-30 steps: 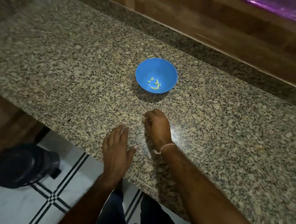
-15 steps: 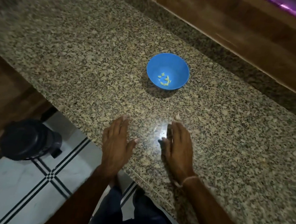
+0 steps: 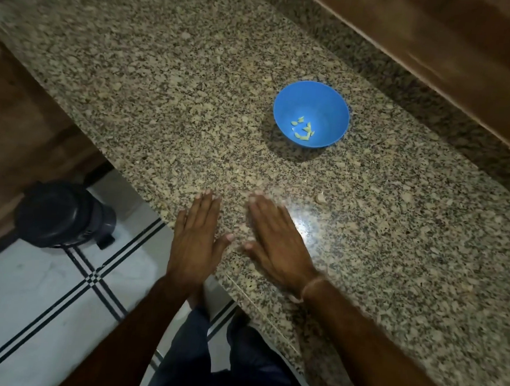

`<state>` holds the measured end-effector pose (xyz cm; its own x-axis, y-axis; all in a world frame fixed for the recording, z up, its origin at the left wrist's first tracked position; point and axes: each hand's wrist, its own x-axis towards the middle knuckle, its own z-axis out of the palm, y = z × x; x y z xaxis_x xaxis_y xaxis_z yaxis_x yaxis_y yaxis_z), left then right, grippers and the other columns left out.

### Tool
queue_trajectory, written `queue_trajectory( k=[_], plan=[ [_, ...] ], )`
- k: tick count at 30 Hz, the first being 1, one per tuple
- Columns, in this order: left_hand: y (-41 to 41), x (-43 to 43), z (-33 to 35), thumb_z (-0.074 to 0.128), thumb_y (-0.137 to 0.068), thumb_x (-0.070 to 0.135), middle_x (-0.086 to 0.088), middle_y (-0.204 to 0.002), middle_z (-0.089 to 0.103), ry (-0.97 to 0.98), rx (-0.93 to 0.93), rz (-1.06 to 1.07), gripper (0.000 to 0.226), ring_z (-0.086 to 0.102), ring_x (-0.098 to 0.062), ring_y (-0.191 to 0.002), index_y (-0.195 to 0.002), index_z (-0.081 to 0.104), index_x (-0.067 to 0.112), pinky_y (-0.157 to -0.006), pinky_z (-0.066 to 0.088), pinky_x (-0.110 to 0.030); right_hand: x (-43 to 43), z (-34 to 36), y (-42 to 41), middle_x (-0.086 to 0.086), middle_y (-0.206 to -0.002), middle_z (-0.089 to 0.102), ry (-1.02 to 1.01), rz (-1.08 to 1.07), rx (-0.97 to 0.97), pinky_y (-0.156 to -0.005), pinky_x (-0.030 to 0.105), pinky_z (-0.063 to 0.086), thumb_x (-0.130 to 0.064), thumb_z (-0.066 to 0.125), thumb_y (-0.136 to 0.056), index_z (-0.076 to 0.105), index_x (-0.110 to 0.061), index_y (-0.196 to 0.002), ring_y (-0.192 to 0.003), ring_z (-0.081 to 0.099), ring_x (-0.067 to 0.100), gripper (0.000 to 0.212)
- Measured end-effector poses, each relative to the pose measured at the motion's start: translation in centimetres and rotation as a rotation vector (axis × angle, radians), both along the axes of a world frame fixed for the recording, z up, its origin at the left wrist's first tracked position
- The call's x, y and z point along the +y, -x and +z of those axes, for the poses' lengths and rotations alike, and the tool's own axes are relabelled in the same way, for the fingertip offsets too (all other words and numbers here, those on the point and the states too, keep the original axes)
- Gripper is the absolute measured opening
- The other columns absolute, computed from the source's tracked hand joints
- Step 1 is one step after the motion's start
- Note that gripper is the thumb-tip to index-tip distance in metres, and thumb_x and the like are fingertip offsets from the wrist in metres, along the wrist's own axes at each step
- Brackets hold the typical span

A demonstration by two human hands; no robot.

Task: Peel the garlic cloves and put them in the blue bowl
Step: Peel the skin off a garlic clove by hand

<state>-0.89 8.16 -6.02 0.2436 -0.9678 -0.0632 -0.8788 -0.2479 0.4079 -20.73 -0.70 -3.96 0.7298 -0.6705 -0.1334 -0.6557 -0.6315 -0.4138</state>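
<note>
Granite counter (image 3: 164,97), speckled: blue bowl (image 3: 332,103) set back from the edge but within reach, several peeled garlic cloves (image 3: 303,129) in its bottom. My left hand (image 3: 195,243) and right hand (image 3: 277,245) lie flat on the stone, fingers straight, holding nothing, likely idle between cloves. One pale scrap (image 3: 321,198) near my right hand, clove or skin I cannot tell.

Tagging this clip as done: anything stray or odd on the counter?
One small pale piece lies on the granite counter just right of the right hand, outside the blue bowl; clove or peel, I cannot tell. The peeled cloves sit inside the bowl. The left hand and right hand lie flat, holding nothing.
</note>
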Motion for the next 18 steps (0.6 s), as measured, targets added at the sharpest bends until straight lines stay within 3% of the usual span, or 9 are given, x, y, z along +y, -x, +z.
queue_trajectory(
  k=[3, 5, 10, 14, 18],
  plan=[
    [0.3, 0.7, -0.4, 0.026, -0.104, 0.065, -0.004, -0.175, 0.007, -0.009, -0.042, 0.051, 0.081, 0.001, -0.022, -0.162, -0.166, 0.016, 0.014, -0.128, -0.002, -0.049, 3.1, 0.3, 3.6, 0.005, -0.173, -0.027, -0.035, -0.293, 0.091, -0.132, 0.051, -0.003, -0.057, 0.025, -0.11, -0.016, -0.014, -0.166, -0.16, -0.023, 0.019, 0.081],
    [0.6, 1.1, -0.8, 0.026, -0.105, 0.062, -0.008, -0.174, 0.009, -0.016, -0.094, 0.065, 0.079, 0.004, -0.025, -0.161, -0.166, 0.016, 0.012, -0.128, 0.001, -0.053, 4.6, 0.1, 4.5, 0.009, -0.172, -0.028, 0.007, -0.342, 0.223, -0.132, 0.054, -0.002, -0.065, 0.014, -0.108, -0.016, -0.009, -0.165, -0.16, -0.025, 0.023, 0.085],
    [0.9, 1.1, -0.9, 0.024, -0.107, 0.057, -0.012, -0.173, 0.013, -0.033, -0.146, 0.058, 0.076, 0.009, -0.03, -0.161, -0.165, 0.02, 0.008, -0.127, 0.008, -0.059, 3.1, -0.7, -0.6, 0.014, -0.173, -0.021, 0.036, -0.302, 0.21, -0.13, 0.058, -0.006, -0.07, 0.007, -0.106, -0.01, -0.007, -0.166, -0.16, -0.023, 0.027, 0.088],
    [0.5, 1.2, -0.6, 0.022, -0.108, 0.047, -0.012, -0.172, 0.017, -0.035, -0.14, 0.033, 0.069, 0.016, -0.031, -0.159, -0.164, 0.023, 0.007, -0.125, 0.017, -0.061, -0.5, -0.9, -4.3, 0.014, -0.174, -0.017, 0.032, -0.14, 0.157, -0.13, 0.058, -0.001, -0.072, 0.003, -0.104, -0.007, -0.007, -0.167, -0.161, -0.02, 0.026, 0.09],
    [-0.2, 1.2, -0.2, 0.025, -0.108, 0.041, -0.005, -0.171, 0.022, 0.007, -0.076, 0.059, 0.062, 0.021, -0.026, -0.158, -0.164, 0.028, 0.013, -0.126, 0.017, -0.054, 0.4, 1.0, -0.9, 0.009, -0.172, -0.029, -0.053, -0.143, 0.054, -0.13, 0.056, -0.009, -0.069, 0.023, -0.105, -0.019, -0.013, -0.165, -0.159, -0.026, 0.022, 0.092]
  ],
)
